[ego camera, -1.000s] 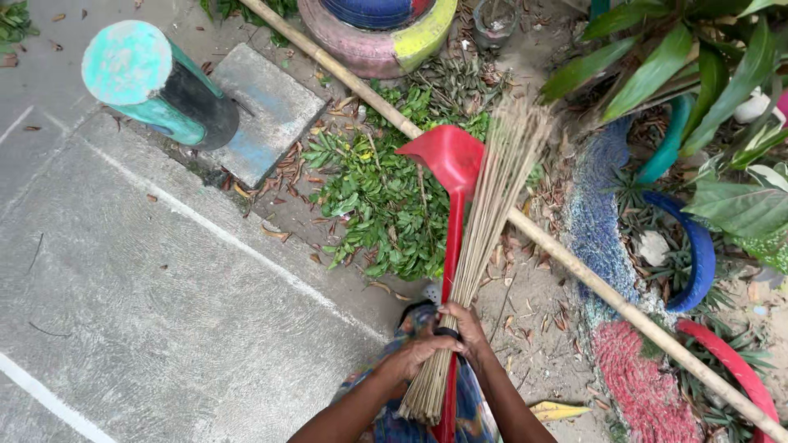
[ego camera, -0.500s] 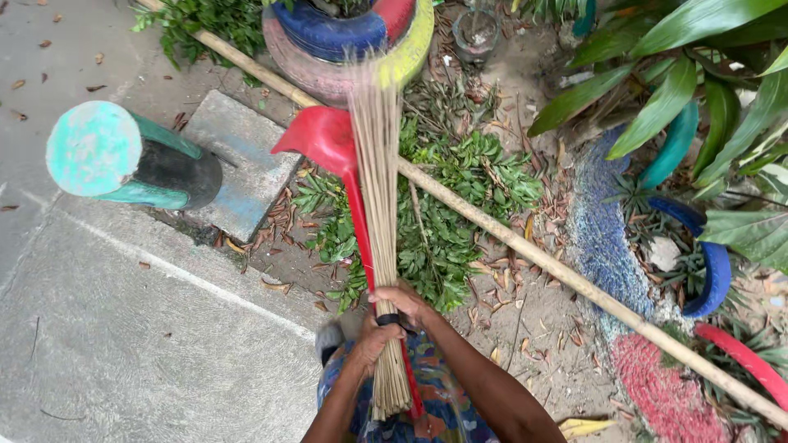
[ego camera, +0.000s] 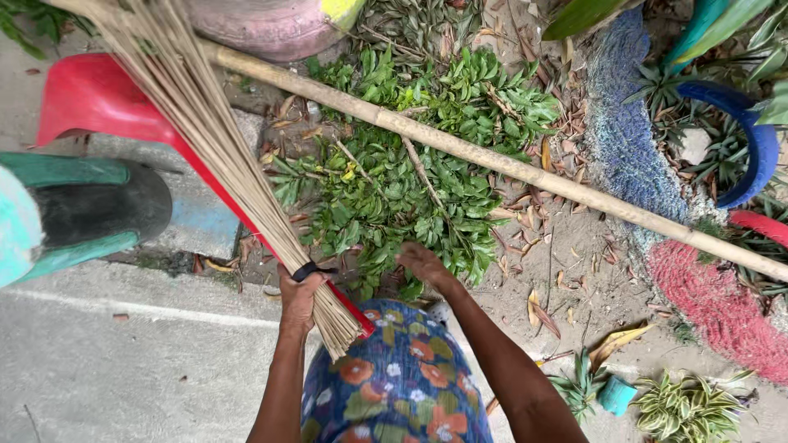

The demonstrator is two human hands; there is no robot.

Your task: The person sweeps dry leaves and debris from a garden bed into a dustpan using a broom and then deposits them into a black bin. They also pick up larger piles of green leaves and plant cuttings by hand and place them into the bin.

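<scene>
Our left hand [ego camera: 297, 297] has its fingers wrapped around the stick broom [ego camera: 215, 156] and red dustpan [ego camera: 100, 98] handle; the bristle tips run out of frame. Our right hand [ego camera: 423, 264] reaches into the green leaf pile [ego camera: 410, 176], fingertips buried, so we cannot tell their spread.

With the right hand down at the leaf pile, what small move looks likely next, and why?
Probably the right hand closes on a bunch of the green leaves: it already rests on the pile's near edge, free of tools. The left hand alone grips the broom and the red dustpan, tilted away from the pile.
</scene>
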